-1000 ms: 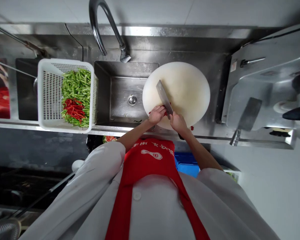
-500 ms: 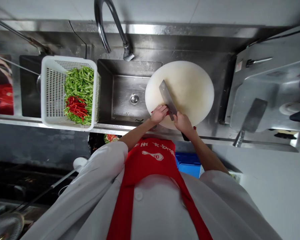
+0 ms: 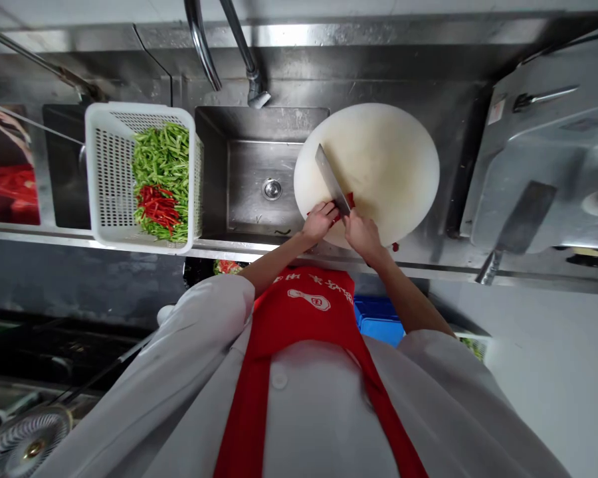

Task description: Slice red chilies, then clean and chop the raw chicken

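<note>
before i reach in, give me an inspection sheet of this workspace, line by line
Surface: stainless steel counter, with a round white cutting board right of the sink basin.
Things in hand: cleaver over the board, red pepper beside its blade.
Clutter: red scrap by the board's near edge; green scraps in the basin.
Hands: left hand curled over red pepper; right hand gripping the cleaver's handle.
Cables: nothing seen.
Surroundings: white perforated basket holding green vegetable strips and red pepper strips; faucet behind the basin; second cleaver at far right.
</note>
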`<state>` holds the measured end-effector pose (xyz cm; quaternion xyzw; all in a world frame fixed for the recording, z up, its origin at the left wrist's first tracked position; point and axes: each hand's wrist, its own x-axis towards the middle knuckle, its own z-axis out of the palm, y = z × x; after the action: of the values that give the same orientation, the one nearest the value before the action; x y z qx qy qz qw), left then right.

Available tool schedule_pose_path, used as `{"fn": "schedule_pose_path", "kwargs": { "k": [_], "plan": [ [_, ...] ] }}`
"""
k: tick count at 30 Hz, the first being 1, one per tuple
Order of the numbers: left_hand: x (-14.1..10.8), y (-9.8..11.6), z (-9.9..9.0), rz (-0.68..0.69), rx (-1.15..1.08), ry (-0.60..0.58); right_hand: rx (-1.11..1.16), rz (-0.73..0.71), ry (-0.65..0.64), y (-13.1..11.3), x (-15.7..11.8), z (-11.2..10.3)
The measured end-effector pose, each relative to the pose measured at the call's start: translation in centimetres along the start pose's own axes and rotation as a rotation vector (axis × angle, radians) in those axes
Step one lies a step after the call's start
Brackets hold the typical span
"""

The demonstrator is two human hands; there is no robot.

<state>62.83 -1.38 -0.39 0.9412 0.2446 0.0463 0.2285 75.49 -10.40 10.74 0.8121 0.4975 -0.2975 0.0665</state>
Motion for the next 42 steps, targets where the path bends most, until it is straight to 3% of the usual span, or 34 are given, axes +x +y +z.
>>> {"fn": "schedule_pose_path", "kwargs": {
  "k": [9,13,18,23,28,31,35,42],
  "plan": [
    [-0.6,-0.5,1.2,0.000,-0.031,0.065,-0.007,-0.047,-0.012,0.2,0.8,-0.1],
    [1.0,-0.4,1.3,0.031,-0.067,0.038,-0.009,-0.035,0.018,2.4,1.4,0.1],
    [2.3,0.0,-0.5,0.100,-0.162,0.041,-0.002,0.063,0.068,4.4,0.0,-0.2],
    [1.6,0.2,-2.1,-0.016,-0.180,0.211,0.018,0.067,0.121,2.4,-0.1,-0.6],
    [2.5,0.5,0.3,0.064,-0.128,0.062,0.025,0.055,0.086,0.9,0.9,-0.7],
    [2.9,0.2,1.6,0.072,-0.124,0.054,0.021,0.070,0.051,1.5,0.2,-0.4],
    [2.8,-0.2,2.1,0.073,-0.137,0.056,0.010,0.070,-0.007,2.5,-1.0,0.3],
    [2.6,-0.5,2.4,0.082,-0.153,0.057,0.022,0.006,0.070,2.1,1.3,-0.6]
  ]
}}
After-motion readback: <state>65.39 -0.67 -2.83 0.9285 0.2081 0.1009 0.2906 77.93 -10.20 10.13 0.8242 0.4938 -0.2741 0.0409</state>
